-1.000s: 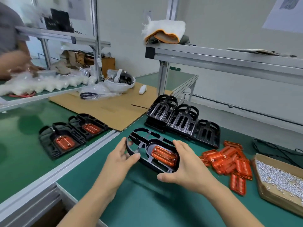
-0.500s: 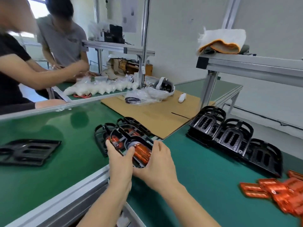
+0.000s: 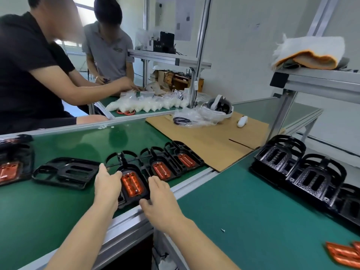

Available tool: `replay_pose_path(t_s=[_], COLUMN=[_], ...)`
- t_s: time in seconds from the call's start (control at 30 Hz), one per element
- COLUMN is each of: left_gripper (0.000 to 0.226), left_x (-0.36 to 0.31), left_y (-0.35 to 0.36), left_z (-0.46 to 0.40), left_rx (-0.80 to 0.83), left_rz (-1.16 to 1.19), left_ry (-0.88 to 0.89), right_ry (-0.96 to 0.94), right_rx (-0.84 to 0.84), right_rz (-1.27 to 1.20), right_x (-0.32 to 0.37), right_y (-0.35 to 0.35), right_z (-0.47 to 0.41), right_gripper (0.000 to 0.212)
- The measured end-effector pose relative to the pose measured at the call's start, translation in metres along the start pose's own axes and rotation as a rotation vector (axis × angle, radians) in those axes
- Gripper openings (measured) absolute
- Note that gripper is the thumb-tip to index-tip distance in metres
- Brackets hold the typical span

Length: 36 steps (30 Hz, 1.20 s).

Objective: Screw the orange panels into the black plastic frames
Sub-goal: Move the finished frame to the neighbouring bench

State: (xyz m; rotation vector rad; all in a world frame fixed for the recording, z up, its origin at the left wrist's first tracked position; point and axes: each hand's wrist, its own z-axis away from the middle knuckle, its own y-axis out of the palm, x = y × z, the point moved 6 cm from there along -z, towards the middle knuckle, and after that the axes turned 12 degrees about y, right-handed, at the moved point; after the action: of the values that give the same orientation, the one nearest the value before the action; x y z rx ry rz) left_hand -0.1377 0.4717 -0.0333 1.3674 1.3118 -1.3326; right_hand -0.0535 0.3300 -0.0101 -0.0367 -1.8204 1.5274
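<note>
No legible text or labels.

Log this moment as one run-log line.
phase: placing | left hand: on assembled frame | right hand: at its edge | spot: conveyor belt

Two bare hands rest on the sides of a black plastic frame with an orange ribbed panel [image 3: 132,184] set in it, lying on a green tabletop [image 3: 48,207]: the left hand [image 3: 106,185] on its left edge, the right hand [image 3: 158,199] on its right edge and near corner. Two more black frames with orange panels [image 3: 171,162] lie just behind to the right, an empty black frame [image 3: 66,172] to the left. Stacked empty black frames [image 3: 300,168] stand on the adjoining tabletop, loose orange panels [image 3: 343,254] at the lower right
</note>
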Motion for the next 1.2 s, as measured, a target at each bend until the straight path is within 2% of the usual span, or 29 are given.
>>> replay_pose_path(t_s=[0.23, 0.57, 0.73, 0.87, 0.93, 1.03, 1.2], left_gripper=[0.052, 0.061, 0.049, 0.055, 0.055, 0.055, 0.057], left_x=[0.023, 0.006, 0.002, -0.005, -0.012, -0.028, -0.045], left_y=[-0.005, 0.007, 0.013, 0.017, 0.019, 0.034, 0.073], left_z=[-0.018, -0.017, -0.019, -0.015, -0.01, 0.007, 0.046], left_rx=[0.026, 0.01, 0.116, 0.166, 0.16, 0.206, 0.39], left_rz=[-0.111, -0.371, -0.589, -0.729, -0.776, -0.784, -0.711], left_ry=[-0.073, 0.039, 0.118, 0.145, 0.215, 0.317, 0.426], right_ry=[-0.017, -0.003, 0.031, 0.054, 0.077, 0.126, 0.214], right_rx=[0.0, 0.004, 0.039, 0.05, 0.056, 0.055, 0.021], right_rz=[0.24, 0.281, 0.266, 0.267, 0.263, 0.228, 0.192], right_x=[0.002, -0.009, -0.015, -0.024, -0.031, -0.045, -0.075], right_y=[0.015, 0.014, 0.009, 0.001, -0.004, -0.009, -0.021], right_z=[-0.008, -0.008, -0.005, 0.001, 0.005, 0.011, 0.027], right_gripper=[0.039, 0.054, 0.056, 0.055, 0.054, 0.055, 0.057])
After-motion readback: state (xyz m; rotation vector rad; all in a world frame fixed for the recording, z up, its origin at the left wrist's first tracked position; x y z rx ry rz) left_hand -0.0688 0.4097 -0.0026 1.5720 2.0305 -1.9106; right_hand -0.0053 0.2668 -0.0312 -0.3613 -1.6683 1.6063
